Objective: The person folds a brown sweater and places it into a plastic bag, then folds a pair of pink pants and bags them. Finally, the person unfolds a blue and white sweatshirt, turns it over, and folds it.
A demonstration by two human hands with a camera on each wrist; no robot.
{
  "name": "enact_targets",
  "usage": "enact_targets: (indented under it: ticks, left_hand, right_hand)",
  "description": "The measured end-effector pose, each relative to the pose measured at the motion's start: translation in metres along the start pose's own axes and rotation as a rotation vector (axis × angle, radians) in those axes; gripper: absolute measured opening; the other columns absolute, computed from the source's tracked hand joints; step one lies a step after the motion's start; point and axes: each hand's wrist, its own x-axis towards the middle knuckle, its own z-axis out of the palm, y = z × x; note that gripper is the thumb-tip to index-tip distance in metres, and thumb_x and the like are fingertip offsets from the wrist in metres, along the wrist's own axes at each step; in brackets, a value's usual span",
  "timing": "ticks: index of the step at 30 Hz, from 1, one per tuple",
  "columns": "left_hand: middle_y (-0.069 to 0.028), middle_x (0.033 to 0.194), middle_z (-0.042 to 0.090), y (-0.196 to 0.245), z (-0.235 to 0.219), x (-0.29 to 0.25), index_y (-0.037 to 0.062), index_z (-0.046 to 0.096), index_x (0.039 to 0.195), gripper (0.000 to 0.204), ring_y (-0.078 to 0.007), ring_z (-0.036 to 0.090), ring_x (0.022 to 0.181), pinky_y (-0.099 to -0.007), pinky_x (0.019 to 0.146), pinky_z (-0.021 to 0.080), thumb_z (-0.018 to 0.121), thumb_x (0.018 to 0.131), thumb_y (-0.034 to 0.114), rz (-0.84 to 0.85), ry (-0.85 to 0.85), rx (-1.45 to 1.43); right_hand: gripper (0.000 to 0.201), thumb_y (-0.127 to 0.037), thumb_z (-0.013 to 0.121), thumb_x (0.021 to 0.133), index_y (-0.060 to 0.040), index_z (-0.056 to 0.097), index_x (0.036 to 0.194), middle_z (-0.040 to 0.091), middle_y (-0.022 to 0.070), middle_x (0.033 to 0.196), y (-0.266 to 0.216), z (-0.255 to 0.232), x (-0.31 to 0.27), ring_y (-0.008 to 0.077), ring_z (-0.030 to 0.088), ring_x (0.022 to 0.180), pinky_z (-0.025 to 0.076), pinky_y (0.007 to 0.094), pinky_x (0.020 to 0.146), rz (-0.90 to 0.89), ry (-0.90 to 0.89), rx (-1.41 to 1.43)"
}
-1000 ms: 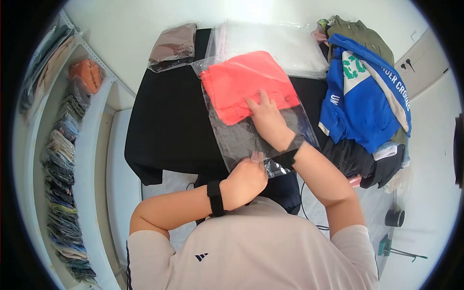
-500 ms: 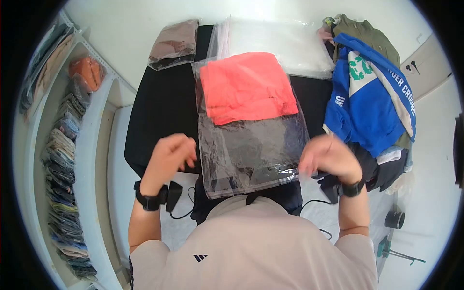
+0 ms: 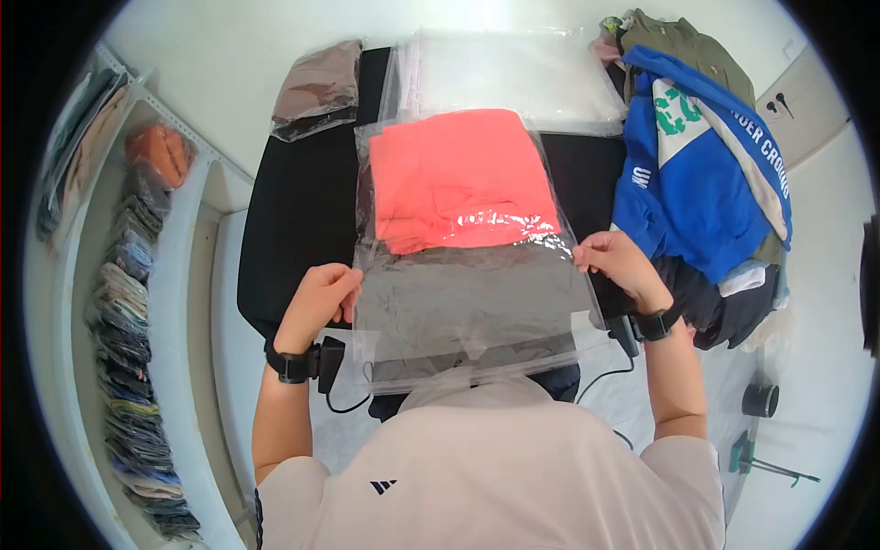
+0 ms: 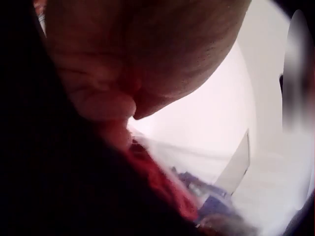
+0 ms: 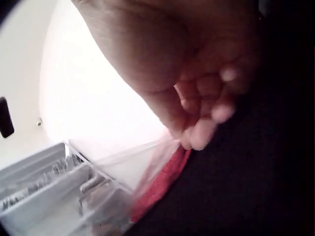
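A clear plastic bag (image 3: pixel 467 302) lies on the black table (image 3: pixel 302 220) with a folded coral-red garment (image 3: pixel 454 179) inside its far half. My left hand (image 3: pixel 321 293) pinches the bag's left edge and my right hand (image 3: pixel 612 258) pinches its right edge, lifting the near half off the table. In the left wrist view the palm fills the top, with red cloth (image 4: pixel 162 184) below it. The right wrist view shows curled fingers (image 5: pixel 197 132) on the plastic edge beside the red garment (image 5: pixel 162 184).
A stack of clear bags (image 3: pixel 513 78) lies at the table's far edge, a bagged brown garment (image 3: pixel 316 92) at the far left. A pile of clothes with a blue sweatshirt (image 3: pixel 687 174) sits on the right. Shelves of bagged clothes (image 3: pixel 128 302) run along the left.
A second ago my right hand pressed on the red garment and my left held the bag's mouth. Both hands then came away and now pinch the bag's two sides, raising its near half.
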Motion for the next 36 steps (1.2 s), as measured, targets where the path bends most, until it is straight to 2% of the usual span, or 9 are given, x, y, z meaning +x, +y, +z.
enact_targets:
  ticks: [3,5,6,9,16,21,24,31,36]
  left_hand:
    - [-0.0078,0.080,0.061,-0.005,-0.013,-0.008,0.0012,0.063,0.092,0.016,-0.0136,0.060,0.063,-0.0224,0.050,0.044,0.056,0.089,0.015,-0.009,0.023,0.017]
    - [-0.0159,0.119,0.054,-0.008,-0.003,-0.010,0.0035,0.060,0.114,0.035,-0.0245,0.058,0.099,-0.0301,0.079,0.049,0.064,0.080,0.006,0.656,0.379,0.561]
    - [-0.0167,0.143,0.033,-0.009,-0.007,-0.009,0.0104,0.054,0.128,0.059,-0.0317,0.041,0.124,-0.0381,0.100,0.037,0.070,0.072,0.002,0.611,0.226,0.643]
    - [-0.0172,0.144,0.034,-0.005,-0.003,-0.001,0.0132,0.056,0.126,0.059,-0.0331,0.043,0.124,-0.0403,0.101,0.037,0.073,0.069,0.005,0.789,0.225,0.837]
    - [-0.0158,0.128,0.054,0.038,-0.010,0.019,0.0065,0.070,0.100,0.023,-0.0322,0.048,0.122,-0.0387,0.101,0.038,0.066,0.077,0.004,0.932,0.202,0.621]
    - [-0.0133,0.115,0.063,0.120,-0.033,0.015,-0.0037,0.067,0.097,0.027,-0.0229,0.054,0.114,-0.0325,0.099,0.038,0.050,0.094,0.018,0.886,0.369,0.269]
    - [-0.0119,0.101,0.067,0.161,-0.035,0.014,-0.0033,0.063,0.095,0.028,-0.0150,0.059,0.100,-0.0266,0.090,0.042,0.047,0.098,0.019,0.877,0.320,0.043]
    - [-0.0106,0.090,0.067,0.179,-0.037,0.028,0.0018,0.059,0.095,0.027,-0.0155,0.064,0.080,-0.0271,0.075,0.049,0.046,0.098,0.025,0.638,0.168,-0.130]
    - [-0.0119,0.091,0.067,0.172,-0.032,0.025,0.0001,0.059,0.095,0.030,-0.0122,0.060,0.081,-0.0265,0.078,0.045,0.045,0.098,0.026,0.765,0.202,-0.115]
  right_hand:
    - [0.016,-0.007,0.064,0.083,-0.0014,0.066,0.098,0.066,0.0068,0.090,-0.006,-0.001,-0.008,0.0145,0.061,0.081,0.047,0.0242,0.074,0.051,0.010,-0.154]
    - [0.047,0.001,0.068,0.074,-0.0079,0.059,0.119,0.055,0.0143,0.123,-0.002,0.013,-0.012,0.0276,0.055,0.111,0.044,0.0326,0.093,-0.587,0.417,-0.683]
    - [0.071,0.006,0.069,0.067,-0.0148,0.049,0.132,0.036,0.0163,0.142,-0.004,0.014,-0.013,0.0342,0.036,0.130,0.034,0.0382,0.105,-0.494,0.258,-0.651]
    - [0.055,0.002,0.069,0.071,-0.0135,0.059,0.123,0.040,0.0155,0.141,-0.009,0.026,-0.005,0.0339,0.039,0.130,0.034,0.0395,0.105,-0.594,0.220,-0.570]
    - [0.021,-0.005,0.058,0.085,-0.0051,0.069,0.103,0.047,0.0173,0.136,-0.047,0.013,0.013,0.0311,0.038,0.132,0.030,0.0380,0.108,-0.690,0.114,-0.407]
    - [0.028,-0.019,0.050,0.096,0.0015,0.064,0.109,0.066,0.0080,0.108,-0.139,-0.001,0.008,0.0159,0.057,0.107,0.038,0.0293,0.098,-0.683,0.343,-0.067]
    - [0.030,-0.023,0.050,0.097,0.0020,0.064,0.104,0.067,0.0086,0.098,-0.168,-0.016,0.029,0.0158,0.060,0.096,0.042,0.0275,0.091,-0.759,0.337,0.048]
    - [0.026,-0.029,0.048,0.098,-0.0062,0.061,0.092,0.066,0.0033,0.084,-0.178,-0.023,0.047,0.0076,0.060,0.075,0.044,0.0205,0.067,-0.487,0.230,0.316]
    - [0.028,-0.022,0.049,0.097,0.0017,0.063,0.095,0.066,0.0074,0.086,-0.174,-0.021,0.028,0.0137,0.062,0.082,0.047,0.0269,0.079,-0.757,0.273,0.300]
